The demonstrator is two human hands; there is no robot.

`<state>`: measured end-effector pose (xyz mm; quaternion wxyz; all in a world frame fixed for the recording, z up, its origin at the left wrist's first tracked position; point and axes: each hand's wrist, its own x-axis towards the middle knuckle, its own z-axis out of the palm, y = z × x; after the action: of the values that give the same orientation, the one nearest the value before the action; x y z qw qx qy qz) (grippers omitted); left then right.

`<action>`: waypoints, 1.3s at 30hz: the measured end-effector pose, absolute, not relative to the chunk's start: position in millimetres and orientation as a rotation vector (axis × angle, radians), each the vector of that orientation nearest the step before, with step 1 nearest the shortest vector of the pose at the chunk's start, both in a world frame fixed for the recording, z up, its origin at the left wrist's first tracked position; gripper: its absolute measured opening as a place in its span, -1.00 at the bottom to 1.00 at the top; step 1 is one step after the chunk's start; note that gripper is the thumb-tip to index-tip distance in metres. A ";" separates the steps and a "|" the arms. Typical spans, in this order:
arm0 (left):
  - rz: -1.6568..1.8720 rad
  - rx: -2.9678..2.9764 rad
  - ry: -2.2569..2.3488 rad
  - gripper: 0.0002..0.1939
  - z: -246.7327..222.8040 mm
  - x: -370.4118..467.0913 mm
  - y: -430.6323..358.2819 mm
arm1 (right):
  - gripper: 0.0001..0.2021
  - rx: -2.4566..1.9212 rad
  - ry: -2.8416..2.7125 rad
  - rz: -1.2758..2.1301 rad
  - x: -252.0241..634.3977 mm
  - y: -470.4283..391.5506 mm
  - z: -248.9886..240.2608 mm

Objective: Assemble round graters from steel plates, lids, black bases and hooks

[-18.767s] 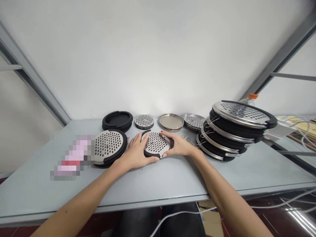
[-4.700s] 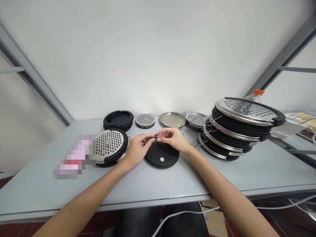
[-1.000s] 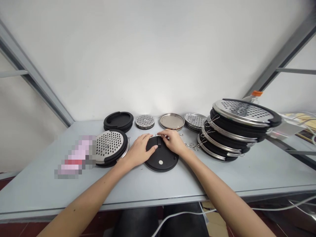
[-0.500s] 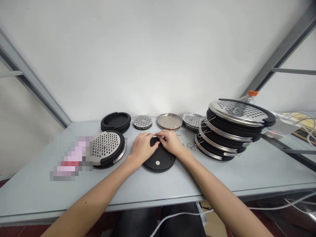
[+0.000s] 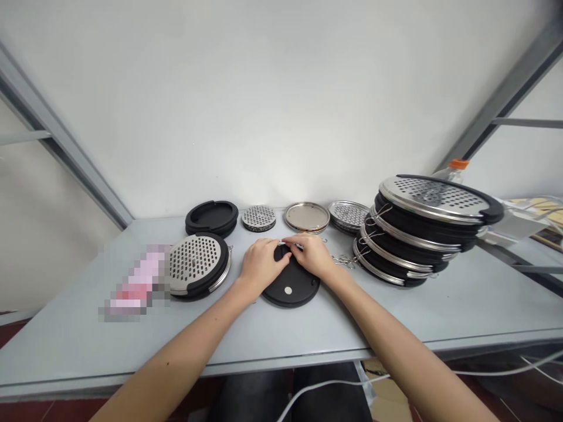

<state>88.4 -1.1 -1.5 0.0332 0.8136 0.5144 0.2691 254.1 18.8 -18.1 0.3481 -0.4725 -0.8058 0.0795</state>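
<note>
A round black piece (image 5: 297, 281) with a small pale disc (image 5: 288, 291) on it lies on the grey table (image 5: 303, 337) in front of me. My left hand (image 5: 263, 261) is closed at its upper left edge, thumb pointing inward. From the other side my right hand (image 5: 310, 253) is also closed, its fingertips meeting the left ones at the far edge. Something small and shiny shows between the fingertips, too small to make out. Wire clips (image 5: 345, 261) lie to the right of the right hand.
A tall stack of black and metal discs (image 5: 433, 199) stands at right, an orange-capped bottle (image 5: 457, 167) behind it. Perforated discs (image 5: 196, 264) lie at left. Along the wall are black rings (image 5: 212, 218), small grates (image 5: 259, 217), metal plates (image 5: 307, 216) and more grates (image 5: 347, 215).
The whole view has shifted slightly, so everything appears a little further right. Both hands stay at the far edge of the black piece, with only slight movement of the fingers.
</note>
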 end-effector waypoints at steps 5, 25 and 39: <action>0.787 2.489 1.639 -0.76 -1.8 90.5 -1.9 | -0.71 -1.228 -2.074 0.178 255.8 18.2 -18.6; 0.652 2.488 1.894 -0.80 3.6 79.6 -4.3 | -0.70 -1.193 -2.119 0.276 234.7 18.8 -19.4; 0.662 2.500 1.738 -0.76 2.3 79.4 -0.9 | -0.71 -1.196 -2.182 0.181 232.2 18.2 -17.5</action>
<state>79.4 -0.9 2.3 0.0129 0.8024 0.5577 0.2123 232.2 18.2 -17.5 0.3178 -0.4546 -0.8293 0.0687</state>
